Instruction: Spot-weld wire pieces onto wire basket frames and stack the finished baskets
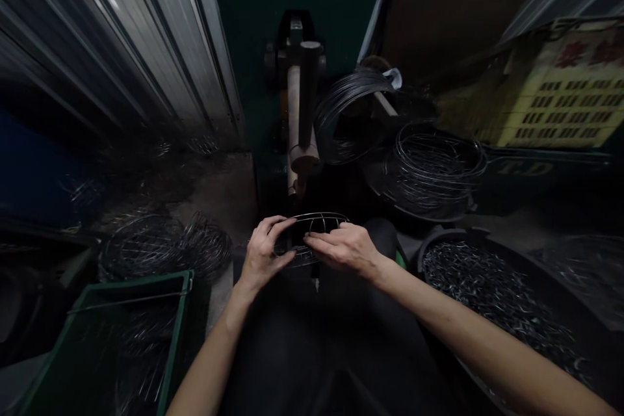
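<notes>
Between my two hands is a round wire frame [320, 216], with thin rings joined by short curved wires. My left hand [266, 250] grips its left side, thumb low and fingers at the upper ring. On the right side, my right hand [344, 247] is closed on the wires, its fingertips reaching inward. The frame is held above my lap, just in front of the machine's rod-shaped electrode arms [305, 149]. The lower part of the frame is dark and hard to make out.
A green machine [234, 6] stands straight ahead. Wire coils [351, 94] and a pile of wire rings [433, 156] lie to its right. A dark tub [429, 244] holds small metal pieces. A green crate [188, 312] is at left, a yellow crate [560, 133] at right.
</notes>
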`<state>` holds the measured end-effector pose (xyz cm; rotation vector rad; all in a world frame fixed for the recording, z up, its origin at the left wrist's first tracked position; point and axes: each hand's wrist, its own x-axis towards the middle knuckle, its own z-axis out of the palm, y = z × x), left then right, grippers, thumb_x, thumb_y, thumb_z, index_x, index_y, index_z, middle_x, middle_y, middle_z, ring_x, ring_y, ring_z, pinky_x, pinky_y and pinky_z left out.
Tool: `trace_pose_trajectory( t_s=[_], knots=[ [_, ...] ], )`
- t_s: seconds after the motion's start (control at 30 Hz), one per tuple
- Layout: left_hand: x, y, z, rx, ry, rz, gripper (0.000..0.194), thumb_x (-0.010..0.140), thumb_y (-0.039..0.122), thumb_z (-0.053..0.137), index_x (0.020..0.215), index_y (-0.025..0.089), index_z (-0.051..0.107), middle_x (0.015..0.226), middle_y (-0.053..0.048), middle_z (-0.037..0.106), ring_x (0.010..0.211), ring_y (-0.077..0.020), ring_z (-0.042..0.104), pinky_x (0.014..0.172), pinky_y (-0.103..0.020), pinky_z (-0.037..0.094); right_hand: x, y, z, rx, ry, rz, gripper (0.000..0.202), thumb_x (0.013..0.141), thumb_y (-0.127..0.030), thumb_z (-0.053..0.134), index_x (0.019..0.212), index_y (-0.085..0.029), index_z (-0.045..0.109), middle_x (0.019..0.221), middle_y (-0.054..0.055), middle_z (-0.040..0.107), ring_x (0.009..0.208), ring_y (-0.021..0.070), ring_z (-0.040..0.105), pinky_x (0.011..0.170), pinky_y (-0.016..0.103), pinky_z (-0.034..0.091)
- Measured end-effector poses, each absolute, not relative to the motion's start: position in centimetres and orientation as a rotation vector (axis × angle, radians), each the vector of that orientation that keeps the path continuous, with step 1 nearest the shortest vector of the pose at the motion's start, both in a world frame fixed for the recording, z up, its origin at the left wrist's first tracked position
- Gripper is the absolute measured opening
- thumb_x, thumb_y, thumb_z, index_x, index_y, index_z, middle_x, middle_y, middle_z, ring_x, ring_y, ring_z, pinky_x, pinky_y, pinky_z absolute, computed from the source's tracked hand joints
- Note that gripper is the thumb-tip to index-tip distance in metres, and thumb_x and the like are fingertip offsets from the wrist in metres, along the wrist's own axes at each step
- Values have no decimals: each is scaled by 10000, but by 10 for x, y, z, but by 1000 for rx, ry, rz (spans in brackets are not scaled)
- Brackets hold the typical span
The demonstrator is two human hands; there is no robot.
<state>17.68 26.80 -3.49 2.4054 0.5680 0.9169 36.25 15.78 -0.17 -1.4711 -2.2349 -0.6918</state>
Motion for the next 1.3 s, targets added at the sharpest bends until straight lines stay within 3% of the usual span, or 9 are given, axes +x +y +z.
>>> trace_pose_trajectory(
  t_s=[0.43,1.3],
  knots=[
    [185,280,-33,2388,571,1013,524,722,201,695,1209,227,506,1125,-82,534,1060,-220,562,907,-381,508,385,174,2,-1203,-2322,-981,214,848,-163,591,1022,-239,690,1054,-25,704,543,48,445,537,249,324],
    [195,284,-36,2408,723,974,566,694,143,696,1214,245,499,1167,-85,511,1078,-241,546,918,-425,492,395,185,0,-1191,-2378,-982,266,858,-121,563,1086,-211,668,1140,29,672,570,56,476,535,261,337]
  ],
)
